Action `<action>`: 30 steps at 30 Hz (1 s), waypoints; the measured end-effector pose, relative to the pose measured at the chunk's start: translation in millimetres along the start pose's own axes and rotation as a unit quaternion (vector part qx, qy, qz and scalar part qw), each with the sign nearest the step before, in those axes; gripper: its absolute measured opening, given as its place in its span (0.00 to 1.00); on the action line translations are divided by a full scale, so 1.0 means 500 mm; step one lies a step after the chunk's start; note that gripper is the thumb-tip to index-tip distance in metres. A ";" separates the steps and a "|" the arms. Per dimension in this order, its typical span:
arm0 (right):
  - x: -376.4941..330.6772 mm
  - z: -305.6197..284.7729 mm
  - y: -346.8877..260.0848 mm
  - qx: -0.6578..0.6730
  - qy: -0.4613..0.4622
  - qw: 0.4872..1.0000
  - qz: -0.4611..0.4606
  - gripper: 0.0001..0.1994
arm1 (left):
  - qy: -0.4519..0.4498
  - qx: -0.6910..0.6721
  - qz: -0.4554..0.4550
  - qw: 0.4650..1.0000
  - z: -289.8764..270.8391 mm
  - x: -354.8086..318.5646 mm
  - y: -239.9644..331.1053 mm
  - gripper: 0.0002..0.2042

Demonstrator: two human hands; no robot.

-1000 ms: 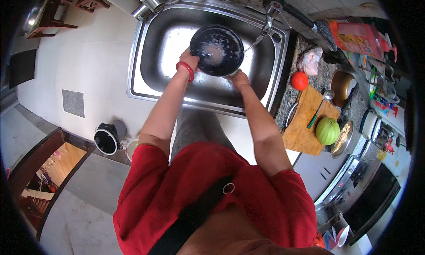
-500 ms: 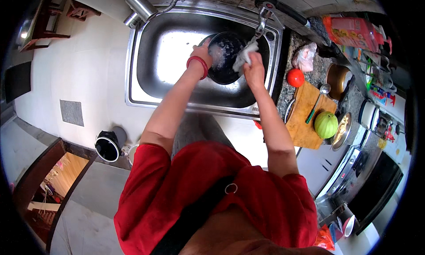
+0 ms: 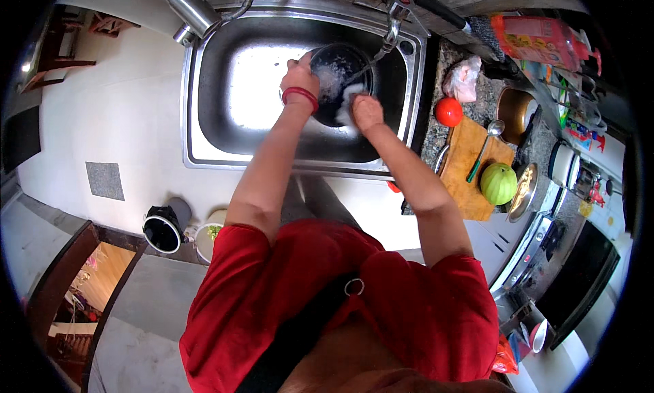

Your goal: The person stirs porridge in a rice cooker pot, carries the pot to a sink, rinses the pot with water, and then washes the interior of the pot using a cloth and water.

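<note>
A round black pan (image 3: 340,56) sits in the stainless steel sink (image 3: 235,144), with bubbly water inside it. My left hand (image 3: 300,79), a red bangle at its wrist, is closed on the pan's left rim; part of the fingers is hidden. In my right hand (image 3: 368,112) is a bunched white cloth (image 3: 347,108), pressed to the near right part of the pan's inside. From the faucet (image 3: 396,19) a thin stream of water falls into the pan.
Right of the sink lie a tomato (image 3: 448,111), a plastic bag (image 3: 463,78) and a wooden cutting board (image 3: 463,188) bearing a spoon (image 3: 485,147) and a round green squash (image 3: 499,184). Beyond stand a metal bowl (image 3: 523,195) and a brown pot (image 3: 514,110). A bin (image 3: 163,233) stands behind at left.
My right hand has moved the cloth left and toward me, from the pan's right edge to its near inner side. My left hand stays on the rim. The whole view has shifted slightly.
</note>
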State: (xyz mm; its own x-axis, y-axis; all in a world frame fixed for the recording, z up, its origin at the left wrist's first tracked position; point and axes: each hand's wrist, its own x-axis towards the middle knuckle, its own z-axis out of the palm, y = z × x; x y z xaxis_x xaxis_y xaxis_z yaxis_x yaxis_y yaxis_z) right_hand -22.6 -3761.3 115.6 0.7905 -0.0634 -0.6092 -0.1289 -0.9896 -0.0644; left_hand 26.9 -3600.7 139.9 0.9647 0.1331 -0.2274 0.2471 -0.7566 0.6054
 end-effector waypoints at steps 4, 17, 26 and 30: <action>0.025 0.034 -0.009 0.599 0.138 0.785 0.076 0.20 | -0.054 0.001 0.000 0.999 0.002 0.006 0.000 0.18; 0.097 -0.025 -0.108 0.511 0.256 0.812 -0.121 0.07 | -0.286 -0.338 -0.061 0.895 0.031 -0.008 -0.057 0.24; 0.024 -0.024 -0.031 0.078 0.092 0.950 -0.288 0.13 | -0.320 -0.521 -0.168 0.773 0.047 -0.009 -0.080 0.20; 0.010 -0.063 -0.006 0.430 0.056 0.891 -0.133 0.14 | -0.308 -0.528 -0.194 0.767 0.038 -0.005 -0.086 0.18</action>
State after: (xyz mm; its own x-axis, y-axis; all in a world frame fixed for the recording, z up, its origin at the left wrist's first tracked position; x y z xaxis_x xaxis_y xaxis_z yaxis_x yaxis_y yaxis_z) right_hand 0.6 -3762.9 137.9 0.9106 0.0985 -0.4014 -0.3007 -0.5084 -0.8069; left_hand 12.1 -3580.5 100.0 0.6542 -0.3561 -0.6673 0.7546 0.2473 0.6078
